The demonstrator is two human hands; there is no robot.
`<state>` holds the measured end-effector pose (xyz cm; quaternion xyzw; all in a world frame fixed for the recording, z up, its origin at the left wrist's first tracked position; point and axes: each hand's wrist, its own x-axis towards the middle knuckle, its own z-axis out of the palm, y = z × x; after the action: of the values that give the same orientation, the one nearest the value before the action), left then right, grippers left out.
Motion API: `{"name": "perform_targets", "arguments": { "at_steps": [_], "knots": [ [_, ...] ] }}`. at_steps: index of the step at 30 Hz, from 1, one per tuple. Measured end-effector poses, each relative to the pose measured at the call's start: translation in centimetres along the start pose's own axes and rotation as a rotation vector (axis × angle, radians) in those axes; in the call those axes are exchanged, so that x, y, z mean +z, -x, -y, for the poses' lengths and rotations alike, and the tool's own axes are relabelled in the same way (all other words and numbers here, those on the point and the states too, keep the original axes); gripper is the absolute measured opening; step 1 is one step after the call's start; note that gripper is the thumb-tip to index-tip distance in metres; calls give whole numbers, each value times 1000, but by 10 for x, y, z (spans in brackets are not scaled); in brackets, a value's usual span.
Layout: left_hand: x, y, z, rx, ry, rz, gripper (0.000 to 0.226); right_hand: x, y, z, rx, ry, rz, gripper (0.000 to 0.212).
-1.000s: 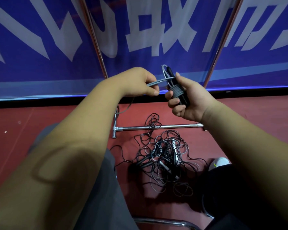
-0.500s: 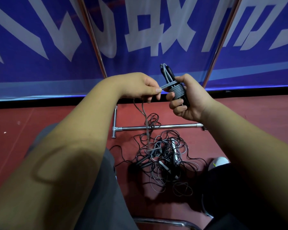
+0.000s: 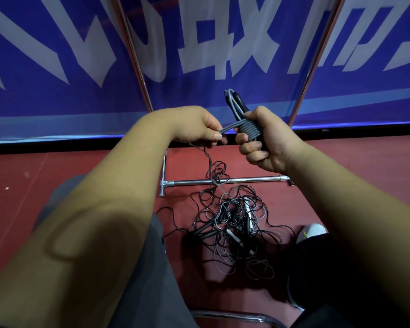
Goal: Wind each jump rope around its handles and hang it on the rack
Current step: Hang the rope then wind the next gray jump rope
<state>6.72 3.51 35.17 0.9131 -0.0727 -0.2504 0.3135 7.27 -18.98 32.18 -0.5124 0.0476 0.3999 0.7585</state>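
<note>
Left hand, thumb and forefinger pinching the free grey run of the jump rope; right hand, fingers curled round the paired black handles, which carry several close turns of the cord and point up and away; slack trailing from the left hand down to the red floor; tangle of ropes lying there, beside a white shoe; behind it, the rack, its chrome foot bar on the floor; farthest, blue banner.
</note>
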Motion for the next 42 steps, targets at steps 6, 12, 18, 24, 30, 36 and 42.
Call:
{"name": "perform_targets", "arguments": {
  "at_steps": [6,12,18,24,30,36,42],
  "knots": [
    [0,1,-1,-38,-108,40,19,0,-3,-3,-11,25,-7,27],
    [6,-2,3,-28,-29,78,17,0,1,0,-29,5,2,22],
    [13,-5,2,-50,-117,-11,8,-3,7,1,163,49,182,25],
    [11,0,-3,69,-53,-50,14,-12,17,-4,370,151,523,52],
    [3,7,-16,159,199,-54,12,-12,17,-7,439,233,582,37],
    [1,12,-30,176,43,-158,18,-14,8,-7,420,364,313,23],
    [-3,9,-22,90,-74,-237,23,-15,-7,-10,264,293,-10,22]
  ]
}}
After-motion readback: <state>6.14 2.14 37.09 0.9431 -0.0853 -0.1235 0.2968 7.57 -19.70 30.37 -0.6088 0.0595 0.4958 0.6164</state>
